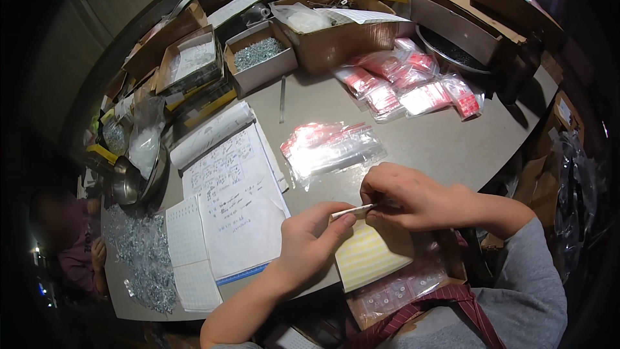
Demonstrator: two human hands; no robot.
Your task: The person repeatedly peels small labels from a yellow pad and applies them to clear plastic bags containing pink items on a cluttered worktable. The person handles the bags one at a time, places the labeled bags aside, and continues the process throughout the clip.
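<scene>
A yellow-and-white striped sheet [371, 258] hangs at the table's near edge, its top edge folded or curled over. My left hand [313, 236] pinches that top edge between thumb and fingers. My right hand [410, 197] is closed at the edge's right end, thumb and fingertips pressed together. Whatever small piece may lie between the right fingertips is hidden. Under the sheet, an open cardboard box [457, 265] holds clear plastic packets [400, 294] with small round parts. Just beyond my hands lies a stack of clear zip bags [332, 148] with red print.
An open notebook [242, 213] and a gridded sheet [192, 245] lie left, beside bagged metal hardware [145, 262]. A pen [282, 100] lies mid-table. Filled red-marked packets [423, 97], a box of screws [258, 77] and more boxes line the back. Another person [81, 242] is at far left.
</scene>
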